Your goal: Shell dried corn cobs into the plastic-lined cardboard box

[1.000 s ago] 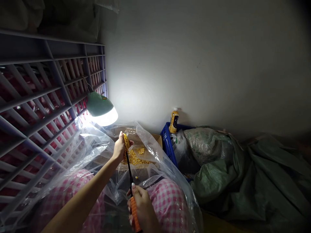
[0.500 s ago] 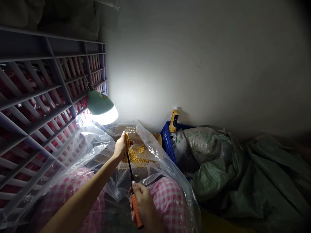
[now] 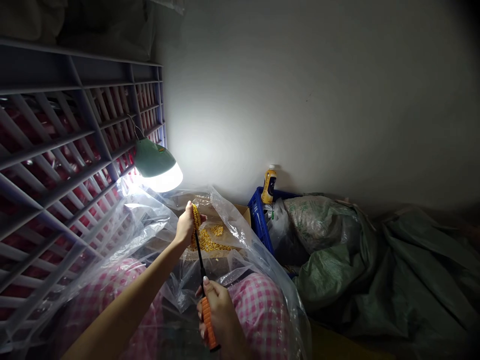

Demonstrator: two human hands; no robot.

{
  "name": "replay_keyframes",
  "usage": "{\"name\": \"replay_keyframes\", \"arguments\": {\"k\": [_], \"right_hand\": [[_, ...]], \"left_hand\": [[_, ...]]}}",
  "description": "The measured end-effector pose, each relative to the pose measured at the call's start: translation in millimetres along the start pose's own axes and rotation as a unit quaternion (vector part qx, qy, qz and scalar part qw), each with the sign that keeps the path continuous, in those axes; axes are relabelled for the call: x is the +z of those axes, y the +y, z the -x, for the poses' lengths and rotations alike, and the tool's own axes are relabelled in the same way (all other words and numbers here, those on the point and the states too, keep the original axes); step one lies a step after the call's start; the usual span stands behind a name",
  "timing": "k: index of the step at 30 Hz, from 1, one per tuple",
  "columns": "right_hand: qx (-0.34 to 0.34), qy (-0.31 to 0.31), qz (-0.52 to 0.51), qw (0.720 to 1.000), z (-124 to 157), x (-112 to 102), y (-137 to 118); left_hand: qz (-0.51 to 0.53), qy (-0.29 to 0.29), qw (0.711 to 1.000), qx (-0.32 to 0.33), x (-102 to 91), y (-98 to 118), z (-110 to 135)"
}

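Observation:
My left hand is closed around an upright corn cob with yellow kernels. In my right hand is a screwdriver with an orange ribbed handle and a long dark shaft. The shaft points up and away, its far end against the lower part of the cob; the exact tip is hidden there. Below the cob, loose corn kernels lie in a cardboard box lined with a clear plastic sheet, which also spreads over my lap.
A lit green lamp hangs from a slatted plastic crate at left. To the right, a blue basket holds bags and a yellow bottle. Green sacking lies farther right. A pale wall stands behind.
The screwdriver and my right hand have shifted slightly left and up. The cob in my left hand has moved a little left. A loose kernel near the shaft has changed place.

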State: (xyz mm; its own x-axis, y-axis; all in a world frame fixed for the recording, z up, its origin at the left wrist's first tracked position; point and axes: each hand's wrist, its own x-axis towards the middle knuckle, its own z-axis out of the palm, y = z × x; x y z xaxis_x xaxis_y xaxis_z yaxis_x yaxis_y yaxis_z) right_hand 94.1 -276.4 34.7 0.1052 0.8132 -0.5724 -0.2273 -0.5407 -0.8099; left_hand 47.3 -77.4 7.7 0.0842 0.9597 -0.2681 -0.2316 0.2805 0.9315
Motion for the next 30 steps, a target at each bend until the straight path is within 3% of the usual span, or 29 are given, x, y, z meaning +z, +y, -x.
{"name": "replay_keyframes", "arguments": {"k": [2, 4, 6, 8, 10, 12, 15, 18, 20, 22, 23, 24, 26, 28, 30], "right_hand": [[0.044, -0.057, -0.089, 0.993, 0.3, -2.7, -3.8], [0.034, -0.042, -0.054, 0.997, 0.2, -3.6, -4.0], [-0.039, 0.053, 0.094, 0.993, -0.4, -1.4, -0.6], [-0.124, 0.157, 0.238, 0.95, -1.3, 2.9, 4.1], [-0.159, 0.194, 0.285, 0.925, -2.3, 7.0, 7.2], [-0.129, 0.155, 0.238, 0.95, -3.0, 8.6, 6.7], [-0.04, 0.053, 0.076, 0.995, -2.8, 5.0, -0.6], [0.03, -0.038, -0.065, 0.997, -2.3, -1.1, -8.9], [0.042, -0.05, -0.055, 0.996, -4.5, -3.2, -8.8], [-0.023, 0.03, 0.065, 0.997, -10.2, -3.0, -2.0], [-0.079, 0.099, 0.15, 0.981, -14.1, -2.3, 3.2], [-0.14, 0.173, 0.233, 0.947, -18.1, -1.3, 8.7], [-0.183, 0.273, 0.353, 0.876, -25.0, 0.4, 17.6], [-0.174, 0.307, 0.411, 0.84, -28.2, 0.8, 20.3], [-0.181, 0.296, 0.409, 0.844, -27.6, -0.9, 15.9]], "left_hand": [[-0.005, -0.002, 1.0, -0.001, 0.2, 0.0, -0.2], [-0.006, -0.002, 1.0, 0.004, 0.8, -0.8, -0.2], [0.0, -0.004, 1.0, 0.008, 1.3, -1.7, 0.0], [0.005, -0.008, 1.0, 0.005, 1.3, -1.8, 0.7], [0.004, -0.012, 1.0, 0.003, 0.5, -0.9, 1.5], [-0.006, -0.013, 1.0, 0.001, -0.5, 0.0, 1.9], [-0.009, -0.008, 1.0, -0.002, -1.5, -0.9, 0.4], [0.013, -0.009, 1.0, -0.012, -1.3, -2.4, -2.6], [0.028, -0.016, 0.999, -0.02, -1.0, -1.1, -3.5], [0.028, -0.024, 0.999, -0.022, -0.7, 2.6, -2.2], [0.018, -0.027, 0.999, -0.022, -0.4, 4.9, -0.7], [0.003, -0.028, 0.999, -0.021, 0.0, 7.2, 1.2], [-0.033, -0.023, 0.999, -0.02, 0.9, 10.9, 5.2], [-0.057, -0.014, 0.998, -0.02, 1.7, 12.7, 8.0], [-0.062, -0.01, 0.998, -0.029, 2.1, 12.6, 8.4]]}}
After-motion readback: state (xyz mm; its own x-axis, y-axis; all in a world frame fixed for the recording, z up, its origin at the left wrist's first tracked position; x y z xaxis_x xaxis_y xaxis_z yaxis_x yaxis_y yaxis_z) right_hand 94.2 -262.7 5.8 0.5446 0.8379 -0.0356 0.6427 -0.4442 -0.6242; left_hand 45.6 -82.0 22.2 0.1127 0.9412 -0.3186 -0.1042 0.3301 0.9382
